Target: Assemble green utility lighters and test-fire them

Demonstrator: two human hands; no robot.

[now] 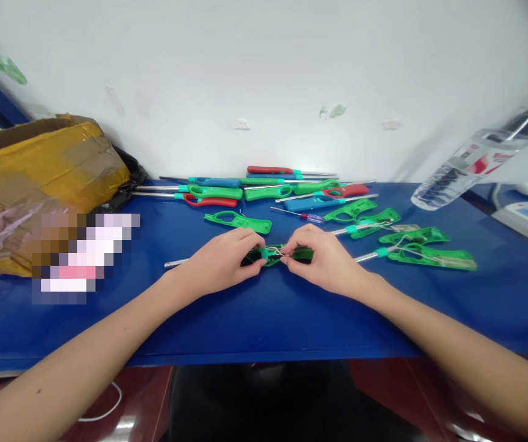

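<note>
Lighter (271, 255) between left hand (227, 261) and right hand (326, 261)

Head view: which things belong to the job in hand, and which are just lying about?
Likely in the job:
opened green lighter, between left hand and right hand
loose green shell half
opened lighters, right
purple-handled screwdriver
closed lighters by the wall

Seemingly lying about:
water bottle
taped carton

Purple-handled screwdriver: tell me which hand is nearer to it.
Right. The screwdriver lies just beyond the right hand; the left hand is farther away, to the screwdriver's left.
</note>
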